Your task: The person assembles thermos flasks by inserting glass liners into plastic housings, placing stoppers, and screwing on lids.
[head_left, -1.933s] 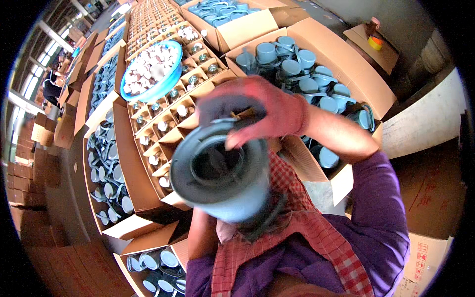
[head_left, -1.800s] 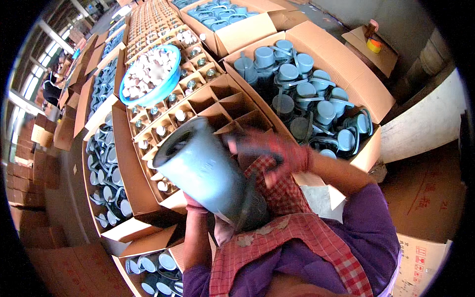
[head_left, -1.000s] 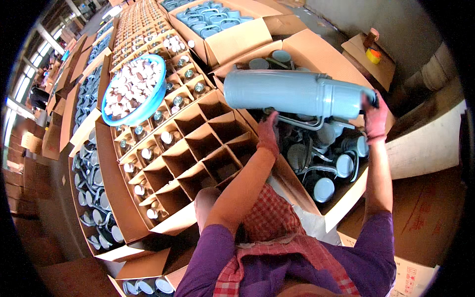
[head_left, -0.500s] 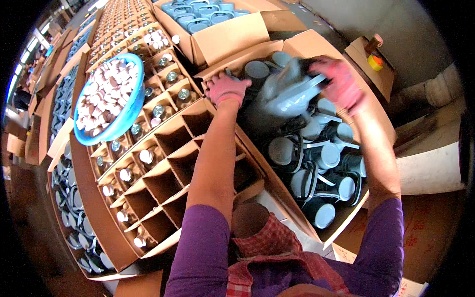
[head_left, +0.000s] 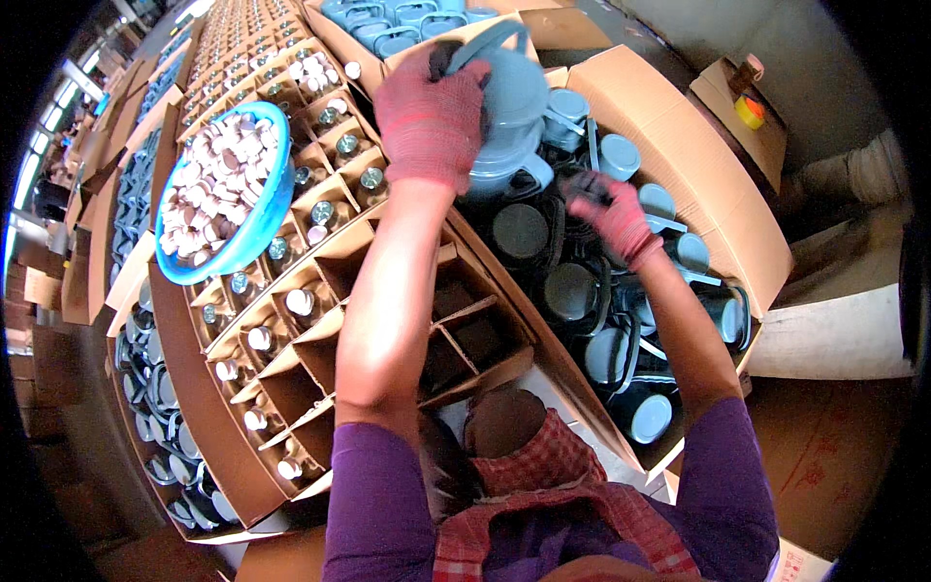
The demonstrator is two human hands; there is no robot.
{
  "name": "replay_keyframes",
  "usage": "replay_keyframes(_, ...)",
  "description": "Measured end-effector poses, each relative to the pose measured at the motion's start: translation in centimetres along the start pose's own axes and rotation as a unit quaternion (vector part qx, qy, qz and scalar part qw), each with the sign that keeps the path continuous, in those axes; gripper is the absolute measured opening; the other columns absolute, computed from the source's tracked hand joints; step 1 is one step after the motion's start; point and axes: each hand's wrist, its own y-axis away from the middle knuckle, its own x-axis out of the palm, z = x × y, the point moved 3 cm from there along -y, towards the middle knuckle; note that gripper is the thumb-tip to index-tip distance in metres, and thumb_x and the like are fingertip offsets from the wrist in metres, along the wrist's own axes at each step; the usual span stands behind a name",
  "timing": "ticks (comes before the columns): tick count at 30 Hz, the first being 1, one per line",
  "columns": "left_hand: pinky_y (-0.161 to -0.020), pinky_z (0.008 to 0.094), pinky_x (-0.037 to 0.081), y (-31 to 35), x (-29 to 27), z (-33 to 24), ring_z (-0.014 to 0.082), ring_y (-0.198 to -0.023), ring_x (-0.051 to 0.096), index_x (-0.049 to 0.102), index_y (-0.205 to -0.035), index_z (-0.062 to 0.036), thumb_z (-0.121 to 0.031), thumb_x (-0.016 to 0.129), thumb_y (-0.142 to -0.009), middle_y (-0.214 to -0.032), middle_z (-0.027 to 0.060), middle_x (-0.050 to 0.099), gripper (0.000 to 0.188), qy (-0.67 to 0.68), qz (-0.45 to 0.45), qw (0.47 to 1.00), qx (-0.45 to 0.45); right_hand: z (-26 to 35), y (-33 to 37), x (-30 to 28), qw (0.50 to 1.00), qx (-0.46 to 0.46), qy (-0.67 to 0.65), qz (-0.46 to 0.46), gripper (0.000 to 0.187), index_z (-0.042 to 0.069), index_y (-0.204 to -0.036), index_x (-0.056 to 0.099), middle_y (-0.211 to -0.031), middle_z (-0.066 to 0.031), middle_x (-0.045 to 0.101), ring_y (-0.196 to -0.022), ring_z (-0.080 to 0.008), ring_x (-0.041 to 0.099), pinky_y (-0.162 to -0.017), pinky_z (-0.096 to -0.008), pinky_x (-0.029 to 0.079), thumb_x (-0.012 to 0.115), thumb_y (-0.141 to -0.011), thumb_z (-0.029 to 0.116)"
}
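My left hand [head_left: 432, 121], in a pink-red knit glove with dark fingertips, is closed on the stacked blue-grey plastic handled cups [head_left: 514, 102], held up over the far left corner of an open carton [head_left: 669, 116]. A loop handle sticks up from the top piece. My right hand [head_left: 616, 218], gloved the same way, is low over the carton with curled fingers; what they grip, if anything, is hidden. Around it lie several more handled cups [head_left: 567, 291], some with pale blue round ends facing up.
To the left stands a divided carton [head_left: 320, 354] with glass bottles in some cells, several white-capped. A blue basin [head_left: 281, 184] of small white and brown caps rests on it. Another carton [head_left: 504, 31] of blue pieces stands beyond. More dark pieces [head_left: 160, 388] fill a box at far left.
My left hand has risen from the carton's edge and now holds the blue-grey pieces. These were blurred near my right hand before. My right hand has moved down and left into the carton.
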Motion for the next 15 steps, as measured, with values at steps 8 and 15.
replay_keyframes(8, -0.087, 0.0445, 0.045, 15.5, -13.3, -13.4, 0.0305, -0.098, 0.057, 0.063, -0.092, -0.0045, -0.013, 0.063, -0.065, -0.107, 0.0151, 0.059, 0.028, -0.002, 0.303, 0.882, 0.362, 0.8, -4.2, -1.0, 0.966, -0.233, -0.021, -0.113, 0.041, 0.004, -0.113, 0.051, -0.103, -0.0052, 0.057, -0.095, -0.0151, 0.051, -0.088, -0.0281, 0.039, 0.041, -0.093, 0.038)
replay_keyframes(15, -0.103, 0.0433, 0.028, 33.6, -16.7, -7.1, 0.0273, -0.119, 0.040, 0.060, -0.103, -0.0079, -0.024, 0.061, -0.068, -0.125, 0.0111, 0.048, 0.038, -0.177, 0.599, 0.735, 0.266, 3.6, -4.4, 7.8, 0.990, -0.016, -0.132, 0.038, 0.082, -0.001, -0.120, 0.048, -0.124, -0.0170, 0.047, -0.107, -0.0256, 0.049, -0.094, -0.0314, 0.035, 0.063, -0.068, 0.061)
